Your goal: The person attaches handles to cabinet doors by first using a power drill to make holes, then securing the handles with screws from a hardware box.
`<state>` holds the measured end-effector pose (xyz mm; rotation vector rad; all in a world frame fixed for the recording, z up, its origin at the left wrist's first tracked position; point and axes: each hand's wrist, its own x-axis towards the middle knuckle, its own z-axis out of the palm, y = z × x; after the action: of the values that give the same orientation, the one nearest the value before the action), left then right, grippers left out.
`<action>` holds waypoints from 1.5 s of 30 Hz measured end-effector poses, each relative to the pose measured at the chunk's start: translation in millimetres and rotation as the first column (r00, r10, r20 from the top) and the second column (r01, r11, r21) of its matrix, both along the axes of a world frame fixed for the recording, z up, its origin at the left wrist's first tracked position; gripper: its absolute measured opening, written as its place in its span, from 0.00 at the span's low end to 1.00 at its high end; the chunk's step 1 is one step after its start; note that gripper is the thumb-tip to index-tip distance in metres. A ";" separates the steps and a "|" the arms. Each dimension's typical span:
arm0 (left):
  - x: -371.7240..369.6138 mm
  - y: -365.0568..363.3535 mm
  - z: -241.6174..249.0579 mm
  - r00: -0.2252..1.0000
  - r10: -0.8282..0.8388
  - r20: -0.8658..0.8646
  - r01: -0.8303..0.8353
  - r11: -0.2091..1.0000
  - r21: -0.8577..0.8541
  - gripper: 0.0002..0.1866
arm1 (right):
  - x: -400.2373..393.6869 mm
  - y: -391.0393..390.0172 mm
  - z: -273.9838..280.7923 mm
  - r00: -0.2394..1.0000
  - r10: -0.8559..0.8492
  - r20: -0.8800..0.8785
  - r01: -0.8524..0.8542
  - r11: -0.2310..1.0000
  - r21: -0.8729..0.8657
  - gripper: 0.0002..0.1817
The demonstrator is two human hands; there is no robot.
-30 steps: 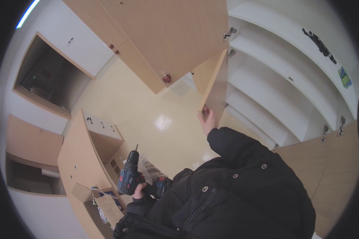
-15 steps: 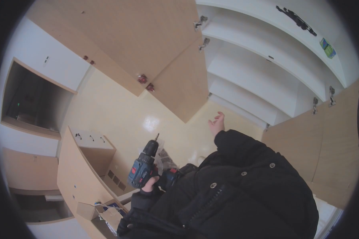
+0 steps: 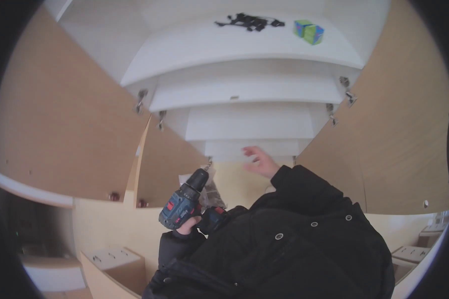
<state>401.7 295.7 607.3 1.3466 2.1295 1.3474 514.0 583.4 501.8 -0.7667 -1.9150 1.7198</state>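
Nearest the camera, a black padded jacket (image 3: 304, 249) fills the frame from 4 to 7 o'clock. At about 7 o'clock from the centre, the left hand (image 3: 188, 228) comes out of a dark sleeve with its fingers clenched around the grip of a blue cordless drill (image 3: 183, 205); the drill's dark chuck is tilted up and to the right, toward 1 o'clock, and its battery base sits against the jacket. Just behind the chuck lies a clear plastic bag (image 3: 212, 192) whose contents are too small to tell. Slightly right of centre, the right hand (image 3: 259, 162) reaches forward out of the other sleeve, its fingers spread and released, grasping nothing, in front of the front edge of the lowest white shelf (image 3: 252, 148); whether it touches that edge cannot be told. Beyond the hands stands an open white cabinet with stacked shelves rising toward 12 o'clock. Wooden doors (image 3: 70, 124) swing wide at 9 o'clock and at 3 o'clock, with metal hinges (image 3: 141, 99) at their inner edges. Farthest off, at 12 o'clock on the top shelf, rests a black tangle of small parts (image 3: 247, 21), and just to its right, toward 1 o'clock, a small green and blue box (image 3: 309, 31). At 8 o'clock, low down, sits a wooden drawer unit (image 3: 112, 261).
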 end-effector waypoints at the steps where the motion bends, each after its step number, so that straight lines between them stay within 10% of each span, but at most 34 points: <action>1: -3.4 21.0 5.2 0.998 -0.059 0.007 0.059 0.998 -0.008 0.14 | -4.8 5.9 23.4 0.975 0.216 -0.050 -0.208 0.969 0.129 0.31; 6: -11.4 98.9 51.4 0.977 -0.211 0.016 0.210 0.958 -0.194 0.17 | -26.0 29.0 111.5 0.732 0.680 -0.043 -0.627 0.696 0.350 0.55; 12: -34.2 158.1 106.0 0.915 -0.307 -0.261 0.369 0.899 0.237 0.13 | -49.3 64.3 149.3 0.863 0.391 -0.320 -0.258 0.885 0.387 0.12; 19: -73.4 169.5 106.2 0.962 -0.256 0.092 0.125 0.716 0.687 0.15 | -62.5 90.4 269.4 0.910 0.172 -0.377 0.059 0.847 0.529 0.12; 23: -94.2 149.1 103.0 0.828 -0.510 0.232 0.156 0.607 0.779 0.43 | -90.3 106.1 338.3 0.901 -0.097 -0.423 0.275 0.882 0.384 0.11; 27: -110.0 128.3 104.0 0.825 -0.508 0.248 0.129 0.596 0.792 0.44 | -134.3 133.9 382.3 0.816 0.064 -0.575 0.260 0.847 0.463 0.18; 30: -107.4 109.5 107.4 0.830 -0.455 0.321 0.045 0.629 0.776 0.27 | -171.2 149.8 387.5 0.848 0.032 -0.529 0.236 0.872 0.430 0.18; 39: -99.5 47.5 109.4 0.936 -0.274 0.222 0.041 0.710 0.703 0.40 | -191.1 188.8 341.1 0.790 -0.343 -0.507 0.477 0.865 0.158 0.15; 45: -91.8 55.5 101.4 0.901 -0.288 0.323 -0.042 0.684 0.729 0.40 | -106.4 199.9 314.1 0.909 -0.179 -0.377 0.280 0.931 0.233 0.12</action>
<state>309.9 351.2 708.7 1.2316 1.2013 2.3064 407.6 783.2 816.0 -0.5144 -1.6949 1.2981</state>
